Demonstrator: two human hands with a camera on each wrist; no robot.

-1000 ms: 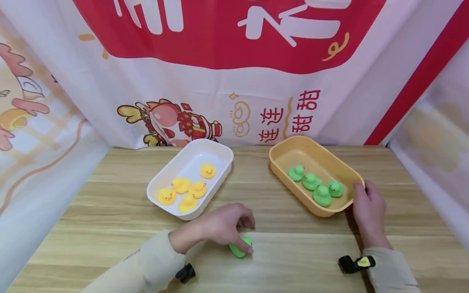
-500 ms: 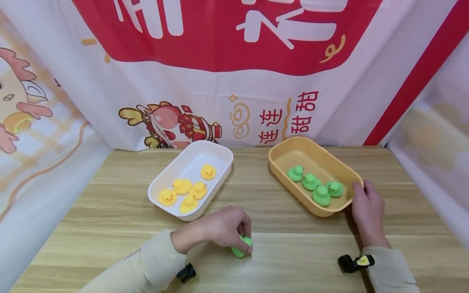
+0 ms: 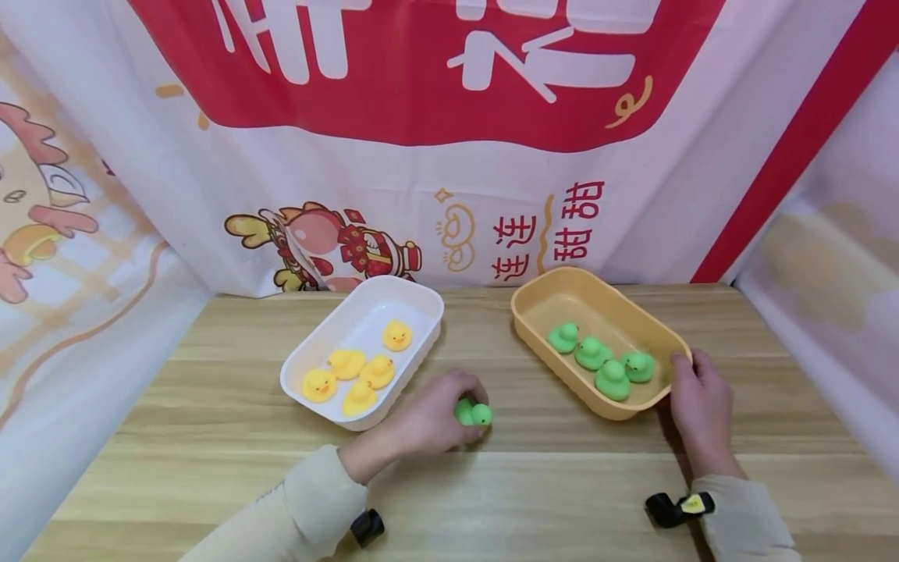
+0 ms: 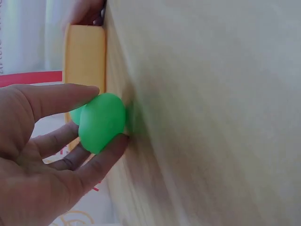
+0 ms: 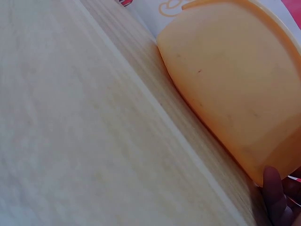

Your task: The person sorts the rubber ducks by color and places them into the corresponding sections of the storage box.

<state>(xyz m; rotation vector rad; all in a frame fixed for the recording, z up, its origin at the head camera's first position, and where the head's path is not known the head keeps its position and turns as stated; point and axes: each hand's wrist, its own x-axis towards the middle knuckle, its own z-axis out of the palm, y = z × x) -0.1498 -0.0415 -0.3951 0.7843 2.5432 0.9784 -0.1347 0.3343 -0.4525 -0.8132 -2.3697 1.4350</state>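
In the head view my left hand (image 3: 431, 415) pinches a green toy duck (image 3: 481, 414) between thumb and fingers, a little over the table. The left wrist view shows the duck's rounded green underside (image 4: 102, 125) close to the wood surface. My right hand (image 3: 705, 410) grips the right end of an orange plastic tub (image 3: 562, 303), thumb at the rim and fingers against its outer wall. Several green ducks (image 3: 592, 353) sit inside that tub, towards its near end. In the right wrist view its outer side (image 5: 230, 84) stands on the table, with fingers (image 5: 273, 193) at the lower corner.
A white tub (image 3: 382, 300) stands left of the orange one and holds several yellow ducks (image 3: 379, 372). The left forearm passes close to its near corner. Behind the wooden table (image 3: 548, 499) hangs a printed red and white cloth (image 3: 421, 156).
My left hand closes round the green duck on the table, then carries it up and away from me, towards the tubs. The right hand stays on the orange tub.
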